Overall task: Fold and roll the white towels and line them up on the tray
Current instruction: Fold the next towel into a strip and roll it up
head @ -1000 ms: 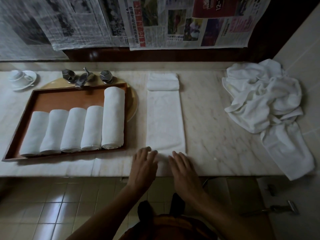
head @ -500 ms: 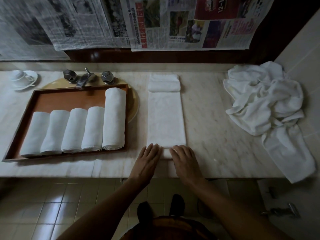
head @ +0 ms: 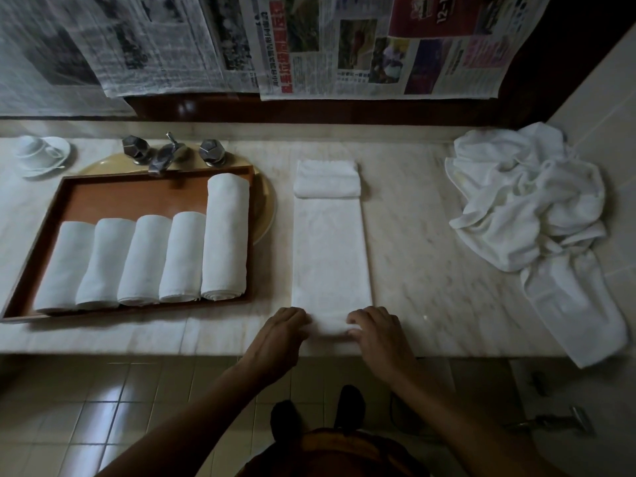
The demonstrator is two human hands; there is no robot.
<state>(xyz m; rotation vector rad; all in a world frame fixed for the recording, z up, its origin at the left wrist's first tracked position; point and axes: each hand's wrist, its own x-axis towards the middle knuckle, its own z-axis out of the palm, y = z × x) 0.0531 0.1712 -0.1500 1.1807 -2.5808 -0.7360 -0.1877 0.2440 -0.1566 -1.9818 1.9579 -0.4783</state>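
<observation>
A long folded white towel [head: 331, 249] lies flat on the marble counter, its far end folded over into a thick pad. Its near end is turned up into a small roll [head: 329, 326]. My left hand [head: 284, 333] grips the left end of that roll with curled fingers. The right end is gripped the same way by my right hand [head: 378, 333]. To the left stands a wooden tray [head: 137, 197] holding several rolled white towels [head: 179, 258] side by side, the rightmost one longer.
A heap of loose white towels [head: 530, 208] lies at the counter's right end, one hanging over the front edge. A faucet [head: 167, 156] with two knobs and a yellow basin sit behind the tray. A cup and saucer [head: 39, 156] stand far left. Newspapers cover the wall.
My hands, flat on the towel's near end a second ago, have curled their fingers and turned that end up into the start of a roll, moving slightly away from me.
</observation>
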